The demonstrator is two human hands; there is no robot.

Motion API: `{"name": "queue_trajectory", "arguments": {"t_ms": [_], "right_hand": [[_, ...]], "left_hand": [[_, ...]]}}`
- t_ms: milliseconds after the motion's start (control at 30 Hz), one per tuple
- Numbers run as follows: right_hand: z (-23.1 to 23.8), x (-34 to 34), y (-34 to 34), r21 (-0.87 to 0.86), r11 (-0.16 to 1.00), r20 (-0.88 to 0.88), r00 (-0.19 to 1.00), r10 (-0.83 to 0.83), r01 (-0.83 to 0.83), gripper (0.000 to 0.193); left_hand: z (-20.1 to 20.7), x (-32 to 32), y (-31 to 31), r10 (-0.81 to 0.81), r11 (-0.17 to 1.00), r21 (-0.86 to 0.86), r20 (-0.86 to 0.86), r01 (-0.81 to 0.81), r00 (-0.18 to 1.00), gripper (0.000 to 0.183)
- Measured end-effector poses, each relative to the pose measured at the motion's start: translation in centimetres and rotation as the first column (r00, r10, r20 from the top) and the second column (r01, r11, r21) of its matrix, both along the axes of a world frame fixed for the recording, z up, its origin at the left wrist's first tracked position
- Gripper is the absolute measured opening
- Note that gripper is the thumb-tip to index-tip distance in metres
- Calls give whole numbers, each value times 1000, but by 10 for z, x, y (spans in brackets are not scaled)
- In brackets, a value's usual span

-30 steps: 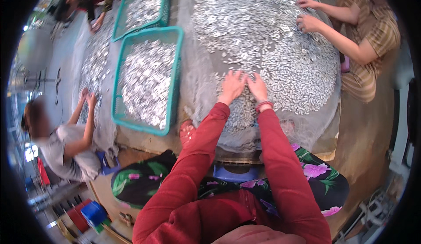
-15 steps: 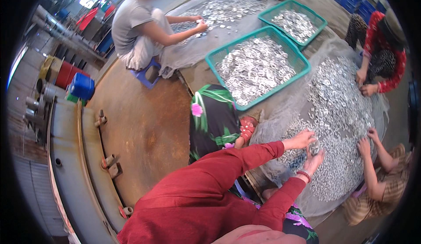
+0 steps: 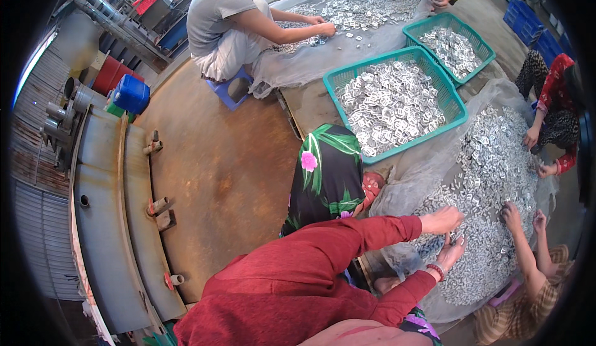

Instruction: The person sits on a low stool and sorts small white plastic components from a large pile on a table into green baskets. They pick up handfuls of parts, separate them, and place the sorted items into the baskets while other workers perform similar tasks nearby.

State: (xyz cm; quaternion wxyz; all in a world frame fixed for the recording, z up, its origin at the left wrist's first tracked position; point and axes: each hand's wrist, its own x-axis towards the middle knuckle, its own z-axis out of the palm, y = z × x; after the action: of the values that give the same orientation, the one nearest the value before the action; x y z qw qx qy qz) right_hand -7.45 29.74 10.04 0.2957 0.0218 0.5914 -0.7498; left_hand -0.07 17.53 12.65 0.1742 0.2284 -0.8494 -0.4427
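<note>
Both my hands are over a wide pile of small silvery metal pieces [image 3: 496, 159] spread on a pale mesh sheet [image 3: 397, 203]. My left hand [image 3: 442, 220] is closed, its fingers curled down; whatever it holds, if anything, is hidden. Just nearer to me, my right hand [image 3: 450, 256], with a red bead bracelet at the wrist, is turned partly palm-up. Its fingers are bent around a small pale metal piece showing near the fingertips. The two hands are close together at the pile's left side.
Two green plastic baskets [image 3: 459, 113] filled with flat metal pieces stand beyond my hands. Co-workers' hands [image 3: 512, 218] work along the pile's right side. Another person [image 3: 230, 23] sits at a second pile on a blue stool [image 3: 231, 91]. A metal trough [image 3: 102, 222] lies at left.
The whole view has swung, so the scene sits farther right. My left hand's fingers have curled in, and my right hand's fingers have bent closer together. A co-worker's nearest hands have shifted over the pile.
</note>
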Motion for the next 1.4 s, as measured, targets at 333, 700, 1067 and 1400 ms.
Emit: {"name": "queue_trajectory", "arguments": {"t_ms": [333,700,1067,1400], "right_hand": [[-4,-3,5,-49,995,119,988,94,-89,34],[-13,-15,32,52,999,-13,1000,0,1,29],[-70,-20,33,629,761,-474,854,214,159,25],[-10,-13,43,-139,966,93,974,-207,218,44]], "left_hand": [[-15,13,-37,127,84,994,-86,76,988,35],[-14,32,-67,-60,291,952,-76,91,995,38],[-26,13,-49,-73,347,937,-24,48,997,44],[-14,-38,-47,-201,684,724,64,93,978,29]]}}
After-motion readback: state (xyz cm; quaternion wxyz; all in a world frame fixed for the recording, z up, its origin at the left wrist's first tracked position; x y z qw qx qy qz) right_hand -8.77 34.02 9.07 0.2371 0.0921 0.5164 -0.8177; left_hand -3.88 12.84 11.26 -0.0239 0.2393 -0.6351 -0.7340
